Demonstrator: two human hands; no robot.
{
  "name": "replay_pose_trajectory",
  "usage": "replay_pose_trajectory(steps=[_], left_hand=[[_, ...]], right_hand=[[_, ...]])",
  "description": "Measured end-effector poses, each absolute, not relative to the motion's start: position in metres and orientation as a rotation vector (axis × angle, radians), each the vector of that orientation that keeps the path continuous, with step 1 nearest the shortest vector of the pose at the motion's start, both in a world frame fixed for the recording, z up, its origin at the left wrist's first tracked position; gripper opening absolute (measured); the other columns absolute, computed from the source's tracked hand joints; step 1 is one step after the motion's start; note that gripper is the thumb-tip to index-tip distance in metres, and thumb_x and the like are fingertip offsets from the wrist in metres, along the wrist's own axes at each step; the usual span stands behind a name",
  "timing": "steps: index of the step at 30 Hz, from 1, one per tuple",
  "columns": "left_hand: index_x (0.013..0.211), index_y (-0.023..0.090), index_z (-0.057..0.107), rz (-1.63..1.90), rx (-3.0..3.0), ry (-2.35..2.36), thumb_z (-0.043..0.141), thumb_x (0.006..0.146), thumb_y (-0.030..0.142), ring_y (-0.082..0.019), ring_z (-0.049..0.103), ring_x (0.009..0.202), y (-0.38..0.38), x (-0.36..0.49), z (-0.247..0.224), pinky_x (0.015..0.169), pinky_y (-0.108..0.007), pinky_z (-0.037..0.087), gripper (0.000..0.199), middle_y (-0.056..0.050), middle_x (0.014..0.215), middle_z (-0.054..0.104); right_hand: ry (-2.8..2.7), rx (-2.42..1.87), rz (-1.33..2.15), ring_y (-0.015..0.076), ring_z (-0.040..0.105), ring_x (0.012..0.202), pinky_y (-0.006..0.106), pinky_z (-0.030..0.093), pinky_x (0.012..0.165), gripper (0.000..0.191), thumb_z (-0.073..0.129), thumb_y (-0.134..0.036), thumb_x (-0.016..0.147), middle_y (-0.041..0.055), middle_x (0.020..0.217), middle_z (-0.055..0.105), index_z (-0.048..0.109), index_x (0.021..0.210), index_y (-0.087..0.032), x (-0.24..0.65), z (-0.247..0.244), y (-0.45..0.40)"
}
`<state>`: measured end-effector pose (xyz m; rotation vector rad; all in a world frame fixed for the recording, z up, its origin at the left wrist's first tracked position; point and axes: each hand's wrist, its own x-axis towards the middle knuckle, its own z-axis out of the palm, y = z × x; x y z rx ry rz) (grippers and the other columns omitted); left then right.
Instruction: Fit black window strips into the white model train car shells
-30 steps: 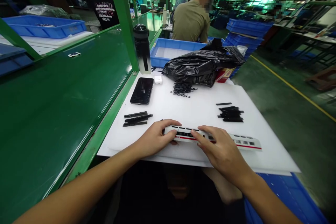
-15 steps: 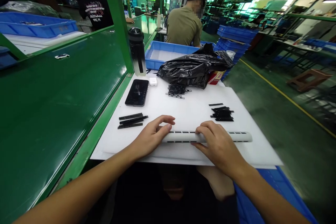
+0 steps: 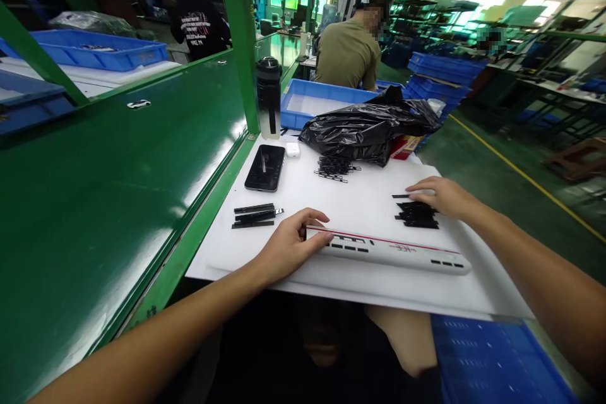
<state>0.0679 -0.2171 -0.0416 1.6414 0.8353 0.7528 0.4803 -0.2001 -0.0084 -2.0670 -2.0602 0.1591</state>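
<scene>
A: Where does the white train-car shell [image 3: 388, 254] lie?

B: Low on the white foam sheet [image 3: 360, 287], slightly slanted, just in from the near edge, with only a thin band of sheet in front of it.

A: And the hands?

B: The left hand [image 3: 288, 247] is curled over the shell's left end, its fingers gripping it. The right hand [image 3: 442, 197] is off the shell, fingers loose and extended at the far side of a pile of black strips [image 3: 416, 214]. I can't tell whether they touch it.

A: Any room to move?

B: Open sheet lies above the shell, up to the black clips [image 3: 334, 168] and black plastic bag [image 3: 369, 132]. Leftward, a smaller stack of black strips [image 3: 253, 216] and a phone [image 3: 264, 167] sit near the green bench rail [image 3: 189, 227].
</scene>
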Motion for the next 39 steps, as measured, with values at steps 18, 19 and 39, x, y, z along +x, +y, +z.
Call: replay_pose_trajectory(steps=[18, 19, 39], left_hand=[[0.105, 0.019, 0.07, 0.771, 1.683, 0.835, 0.048, 0.099, 0.031, -0.019, 0.062, 0.096, -0.213, 0.069, -0.044, 0.087, -0.03, 0.045, 0.026, -0.003, 0.1, 0.07], [0.106, 0.019, 0.07, 0.771, 1.682, 0.829, 0.048, 0.099, 0.031, -0.02, 0.063, 0.098, -0.214, 0.069, -0.043, 0.089, -0.03, 0.045, 0.026, -0.003, 0.102, 0.071], [0.111, 0.02, 0.069, 0.726, 1.741, 0.819, 0.052, 0.096, 0.028, -0.019, 0.066, 0.096, -0.22, 0.068, -0.039, 0.086, -0.029, 0.049, 0.025, -0.003, 0.105, 0.072]], right_hand=[[-1.667, -1.82, 0.932, 0.0133, 0.056, 0.057, 0.026, 0.043, 0.052, 0.026, 0.064, -0.048, 0.086, -0.001, 0.065, 0.065, 0.072, 0.088, -0.024, 0.304, 0.023, -0.29], [-1.664, -1.823, 0.976, 0.013, 0.056, 0.057, 0.026, 0.043, 0.053, 0.024, 0.063, -0.047, 0.086, -0.0016, 0.065, 0.065, 0.072, 0.087, -0.024, 0.294, 0.021, -0.294], [-1.872, -1.893, 0.692, 0.0186, 0.064, 0.078, 0.03, 0.045, 0.069, 0.019, 0.057, -0.04, 0.092, -0.0016, 0.089, 0.074, 0.072, 0.088, -0.029, 0.27, 0.015, -0.294]])
